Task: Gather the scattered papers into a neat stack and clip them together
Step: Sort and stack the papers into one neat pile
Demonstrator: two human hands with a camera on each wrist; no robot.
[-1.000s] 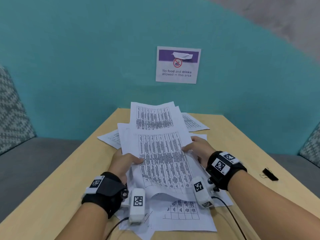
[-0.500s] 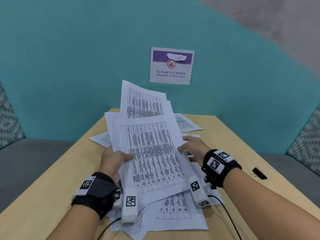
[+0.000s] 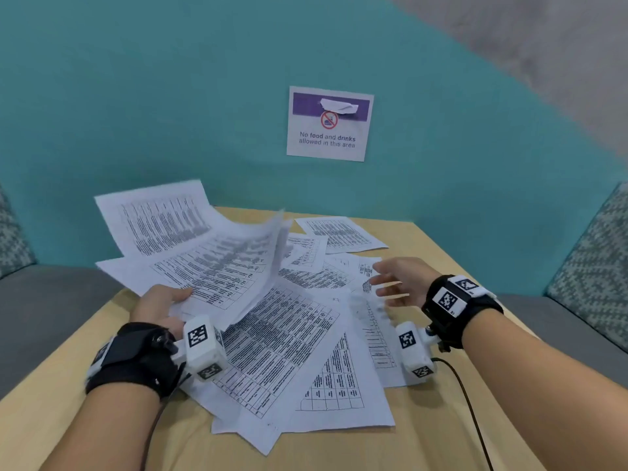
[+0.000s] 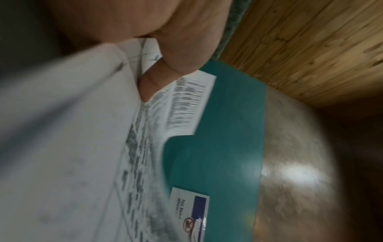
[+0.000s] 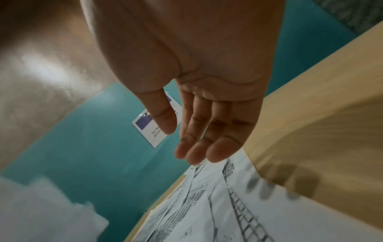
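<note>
My left hand (image 3: pixel 159 304) grips a loose bunch of printed sheets (image 3: pixel 204 253), lifted off the table and fanned out to the left; in the left wrist view its thumb pinches the held sheets (image 4: pixel 87 147) near their edge. More printed papers (image 3: pixel 292 348) lie scattered and overlapping on the wooden table (image 3: pixel 441 419). My right hand (image 3: pixel 394 280) hovers open above the papers at the right, holding nothing; its straight fingers (image 5: pixel 199 144) hang over a sheet (image 5: pixel 228 204). No clip shows in these views.
A teal wall with a "No food and drinks" sign (image 3: pixel 329 124) stands just behind the table. Grey bench seats with patterned cushions (image 3: pixel 591 266) flank the table on both sides. Cables run from both wrist cameras (image 3: pixel 469 402).
My right hand let go of the sheets and moved right, now open. My left hand swung the bunch up and to the left. The black clip at the right edge left the view.
</note>
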